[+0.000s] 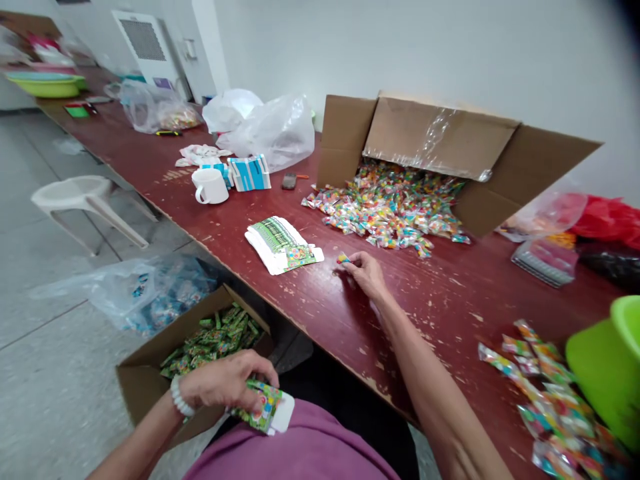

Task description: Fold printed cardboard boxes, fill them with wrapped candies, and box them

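Right now, the left hand's (pixel 225 383) grip is clamped on a small green printed box (pixel 267 405), white flap open, just off the counter's (pixel 330 310) front edge, while the right hand (pixel 367 275) pinches a small wrapped candy (pixel 343 259) over the counter, beside flattened green cartons (pixel 275 240) near that edge.

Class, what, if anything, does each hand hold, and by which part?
Left hand: a green box, by the end away from its white flap. Right hand: a small packet, pinched by one end.
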The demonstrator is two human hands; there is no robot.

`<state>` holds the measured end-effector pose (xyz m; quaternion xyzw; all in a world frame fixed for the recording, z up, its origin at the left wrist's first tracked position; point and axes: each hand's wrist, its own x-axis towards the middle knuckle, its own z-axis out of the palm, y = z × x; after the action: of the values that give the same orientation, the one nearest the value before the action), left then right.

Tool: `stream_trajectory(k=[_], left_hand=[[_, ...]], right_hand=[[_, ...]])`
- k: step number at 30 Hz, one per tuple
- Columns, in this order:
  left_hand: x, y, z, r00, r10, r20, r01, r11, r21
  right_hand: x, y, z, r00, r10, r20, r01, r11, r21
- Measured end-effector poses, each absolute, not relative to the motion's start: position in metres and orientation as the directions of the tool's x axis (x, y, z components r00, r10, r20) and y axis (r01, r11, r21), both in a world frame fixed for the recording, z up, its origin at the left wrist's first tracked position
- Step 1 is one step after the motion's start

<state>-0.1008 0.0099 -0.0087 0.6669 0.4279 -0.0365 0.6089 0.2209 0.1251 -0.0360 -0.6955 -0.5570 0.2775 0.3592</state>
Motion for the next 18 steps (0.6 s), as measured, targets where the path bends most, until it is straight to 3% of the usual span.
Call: stream_trajectory(k=[2,4,6,8,12,15,18], left_hand=[[-0.106,0.015,-0.01,0.651,0.516,-0.556,0.534,0.209,0.819],[-0.102,0.016,-0.01,0.589,0.632,-0.503,0.336,0.374,0.864],[-0.092,0.014,-0.008,0.513,0.722,-0.464,0.12,0.475,0.872],[-0.08,0.011,-0.004,0.508,0.747,-0.43,-0.009,0.503,0.864],[-0.061,0.003,0.003,0.551,0.76,-0.344,-0.055,0.444,0.894],[-0.053,-0.001,0.009,0.519,0.803,-0.293,0.007,0.339,0.941],[-0.047,-0.003,0.013,0.533,0.795,-0.289,0.072,0.298,0.952]], right_hand=[[0.211,0.102,-0.03,0.137,0.99,-0.021,0.499,-0.087,-0.862],[0.196,0.075,-0.021,0.01,0.999,-0.035,0.396,-0.036,-0.917],[0.181,0.048,-0.013,-0.169,0.986,0.016,0.226,0.055,-0.972],[0.168,0.028,-0.004,-0.25,0.96,0.125,0.24,0.187,-0.953],[0.155,0.014,0.011,-0.365,0.884,0.291,0.428,0.437,-0.791],[0.155,0.014,0.021,-0.491,0.822,0.289,0.433,0.518,-0.738],[0.156,0.014,0.031,-0.552,0.804,0.223,0.407,0.493,-0.769]])
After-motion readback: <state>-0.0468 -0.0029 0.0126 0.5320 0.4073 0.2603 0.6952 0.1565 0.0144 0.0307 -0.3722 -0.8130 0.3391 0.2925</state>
